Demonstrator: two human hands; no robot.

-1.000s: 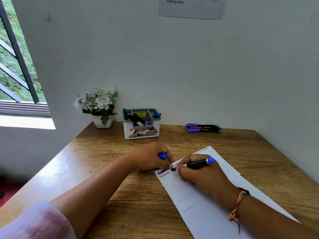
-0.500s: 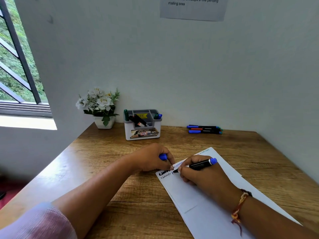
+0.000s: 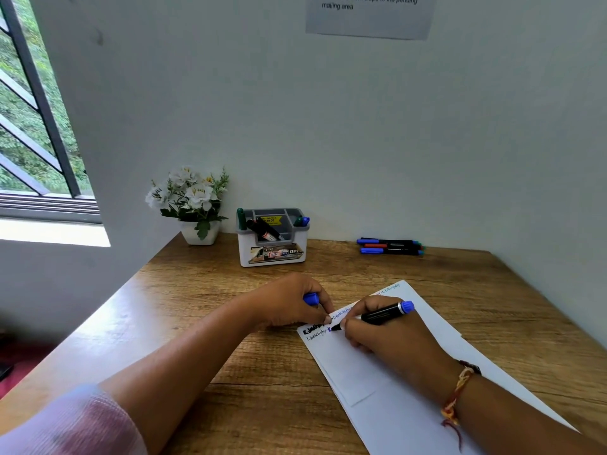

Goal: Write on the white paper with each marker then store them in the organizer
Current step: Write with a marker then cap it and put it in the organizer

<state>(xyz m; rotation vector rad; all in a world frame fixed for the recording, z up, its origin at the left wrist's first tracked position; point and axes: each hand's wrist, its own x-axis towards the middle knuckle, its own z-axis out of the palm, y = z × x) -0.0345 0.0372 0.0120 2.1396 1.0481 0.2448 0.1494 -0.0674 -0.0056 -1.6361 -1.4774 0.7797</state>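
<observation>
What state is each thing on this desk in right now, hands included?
White paper sheet: flat on wooden table, partly written on.
Black marker with blue end: uncapped, tip on the sheet, gripped by right hand.
Blue cap: off, held in left hand.
White and grey organizer: upright, holding stored markers.
Three markers by the wall: capped, lying side by side.

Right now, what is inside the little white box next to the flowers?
The organizer holds a green-capped marker at its left corner, dark markers leaning in the middle, and a green cap and a blue cap at the right. Its walls hide their lower ends and the bottom.
</observation>
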